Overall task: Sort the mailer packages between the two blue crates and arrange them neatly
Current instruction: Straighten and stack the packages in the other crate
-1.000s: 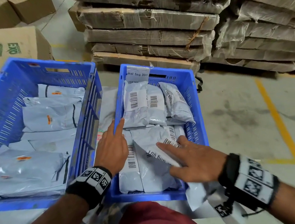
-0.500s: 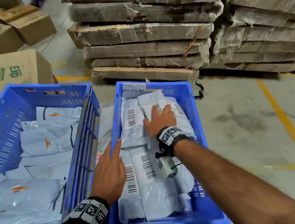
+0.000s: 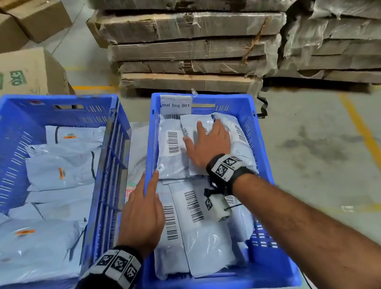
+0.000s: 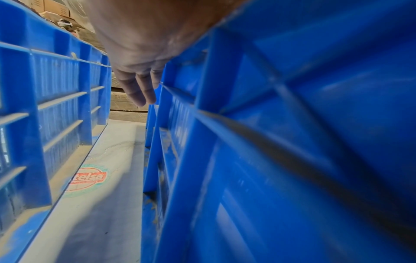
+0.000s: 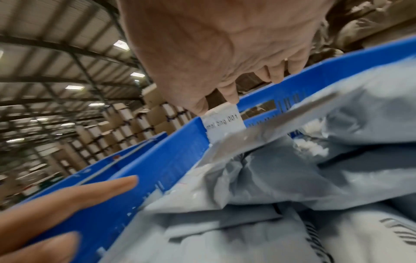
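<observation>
Fingers (image 3: 198, 129) of right hand (image 3: 208, 146) spread flat on mailers (image 3: 174, 159) (left hand (image 3: 143, 220) flat too).

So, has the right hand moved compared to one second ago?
Yes. The right hand went from the near mailers to the far ones, toward the label at the far wall of the right crate.

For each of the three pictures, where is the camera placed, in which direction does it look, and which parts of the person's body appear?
Head: worn on the head, looks down at both crates; left hand, right hand and both forearms show.
Left wrist: looks along the gap between the crates; fingers show beside the right crate.
Right wrist: low inside the right crate, looks up over the mailers; palm above, left fingers over the rim.
Shared: head and right wrist both show the white label.
</observation>
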Available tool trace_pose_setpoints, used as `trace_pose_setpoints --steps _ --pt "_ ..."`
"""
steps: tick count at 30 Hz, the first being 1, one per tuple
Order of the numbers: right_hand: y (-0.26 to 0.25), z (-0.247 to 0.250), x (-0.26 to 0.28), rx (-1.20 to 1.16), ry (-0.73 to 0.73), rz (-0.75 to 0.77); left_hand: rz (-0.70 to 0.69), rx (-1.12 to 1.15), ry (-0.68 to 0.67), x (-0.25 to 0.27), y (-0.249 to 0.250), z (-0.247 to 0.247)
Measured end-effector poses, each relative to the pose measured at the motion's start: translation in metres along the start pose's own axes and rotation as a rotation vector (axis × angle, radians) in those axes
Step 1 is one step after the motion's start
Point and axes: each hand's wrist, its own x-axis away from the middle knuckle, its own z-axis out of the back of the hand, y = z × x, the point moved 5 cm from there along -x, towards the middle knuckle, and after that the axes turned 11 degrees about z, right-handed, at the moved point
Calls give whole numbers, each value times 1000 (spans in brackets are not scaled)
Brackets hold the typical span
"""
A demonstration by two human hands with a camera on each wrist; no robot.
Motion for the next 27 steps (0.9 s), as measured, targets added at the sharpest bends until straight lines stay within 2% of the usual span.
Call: trace_pose_setpoints --steps 2,4,9,12,16,23,27 --pt "-6 17 32 -8 83 102 7 -7 14 1 1 1" --pt "-9 22 68 -9 40 191 22 -16 15 1 3 2" --pt "-17 17 149 -47 -222 303 29 -46 4 1 5 3" --pt "-20 -5 178 48 -413 332 21 -73 3 1 6 3" --pt "-25 -46 183 144 -614 257 44 -81 0 1 4 3" --pt "-30 -74 159 275 -612 101 59 -99 24 3 9 7" --pt "-22 -74 145 311 -589 101 65 -92 6 3 7 5"
